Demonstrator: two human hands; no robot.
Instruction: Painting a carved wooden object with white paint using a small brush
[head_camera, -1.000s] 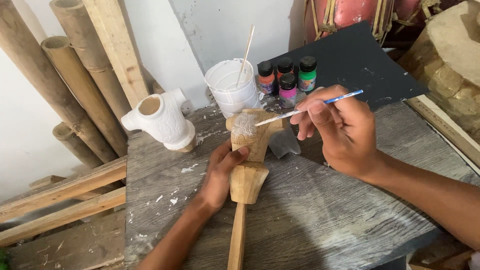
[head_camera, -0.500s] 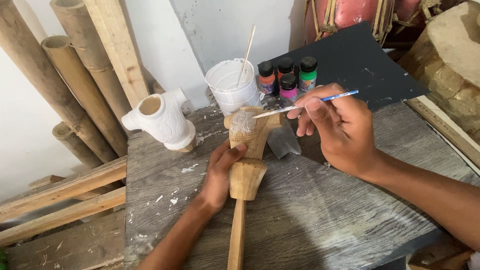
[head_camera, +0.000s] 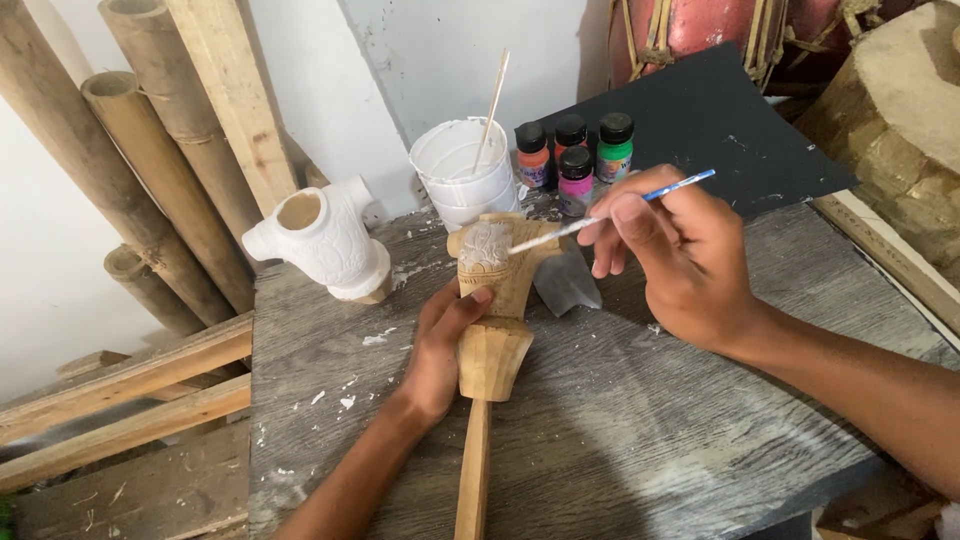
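Steadying the wooden carving (head_camera: 492, 300) on the grey table (head_camera: 640, 420), my left hand (head_camera: 440, 345) wraps its narrow waist, probably the safest hold on this stiff, lightish piece, while my right hand (head_camera: 680, 255) pinches a thin paintbrush (head_camera: 610, 212) touching its white-painted top.

Carving at the middle of the worktable, supplies along its far edge

The wooden carving (head_camera: 490, 310) lies on the worktable (head_camera: 640, 440), its handle running toward the near edge. The left hand (head_camera: 440, 345) rests against its left side; the right hand (head_camera: 680, 250) is to its right, holding a paintbrush (head_camera: 610, 213) whose tip meets the carving's far end. Behind the carving stands a bucket (head_camera: 462, 180) with a stick (head_camera: 492, 105) in it, paint bottles (head_camera: 575, 155) just to its right. A hollow carved piece (head_camera: 320, 242) stands far left, bamboo poles (head_camera: 130, 160) leaning behind it.
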